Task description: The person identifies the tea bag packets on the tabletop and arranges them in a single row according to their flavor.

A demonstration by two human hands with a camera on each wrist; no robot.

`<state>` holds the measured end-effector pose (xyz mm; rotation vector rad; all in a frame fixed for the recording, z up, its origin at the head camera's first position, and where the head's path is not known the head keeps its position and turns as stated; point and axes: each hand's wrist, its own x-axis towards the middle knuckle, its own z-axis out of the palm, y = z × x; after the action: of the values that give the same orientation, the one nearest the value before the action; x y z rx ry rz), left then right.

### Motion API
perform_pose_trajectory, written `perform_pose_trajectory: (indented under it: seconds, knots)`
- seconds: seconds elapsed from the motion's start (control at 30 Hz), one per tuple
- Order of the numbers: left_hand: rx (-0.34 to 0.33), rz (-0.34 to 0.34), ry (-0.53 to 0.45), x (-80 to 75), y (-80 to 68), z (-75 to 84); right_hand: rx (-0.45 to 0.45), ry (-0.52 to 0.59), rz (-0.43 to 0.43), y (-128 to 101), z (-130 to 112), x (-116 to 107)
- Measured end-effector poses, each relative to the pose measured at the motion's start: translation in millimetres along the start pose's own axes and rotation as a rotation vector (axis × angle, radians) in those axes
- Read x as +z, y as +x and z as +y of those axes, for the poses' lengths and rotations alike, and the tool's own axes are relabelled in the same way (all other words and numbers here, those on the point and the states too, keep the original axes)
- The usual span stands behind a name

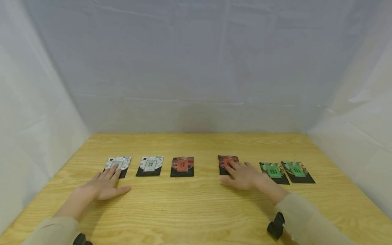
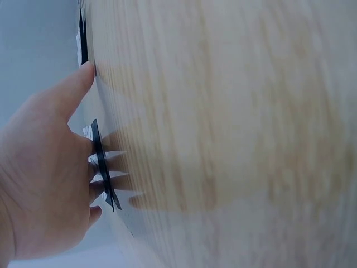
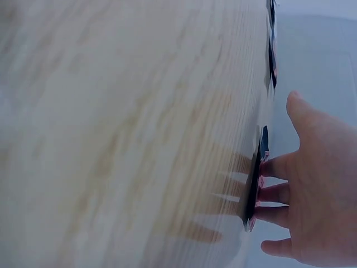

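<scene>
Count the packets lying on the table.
6, in one row: two white packets at left, the first under the left hand; two red, the second under the right hand; two green at right.

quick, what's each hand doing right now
Left hand: open, straight fingers resting on the white packet.
Right hand: open, fingers resting flat on the red packet.

- The right hand (image 3: 318,195) fills the 4 o'clock corner, straight fingers (image 3: 276,194) pressing a red-and-black packet (image 3: 255,181) seen edge-on.
- Another packet (image 3: 271,53) lies at 1 o'clock on the blurred wooden table (image 3: 128,123).
</scene>
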<state>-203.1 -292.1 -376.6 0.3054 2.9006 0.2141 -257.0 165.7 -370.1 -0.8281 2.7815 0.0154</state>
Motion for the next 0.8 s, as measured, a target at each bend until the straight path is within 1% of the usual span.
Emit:
perform_pose_trajectory:
  seconds: [0.37, 0.5, 0.8]
  knots:
    - [-0.003, -0.001, -0.001, -1.0, -0.4, 2.5, 0.007, -0.048, 0.012, 7, -22, 0]
    - [-0.003, 0.004, 0.006, -0.4, -0.2, 2.5, 0.010, -0.059, 0.005, 9, -29, -2]
    - [-0.003, -0.009, -0.005, 0.7, 0.9, 0.2, 0.003, -0.098, 0.007, 16, -42, -3]
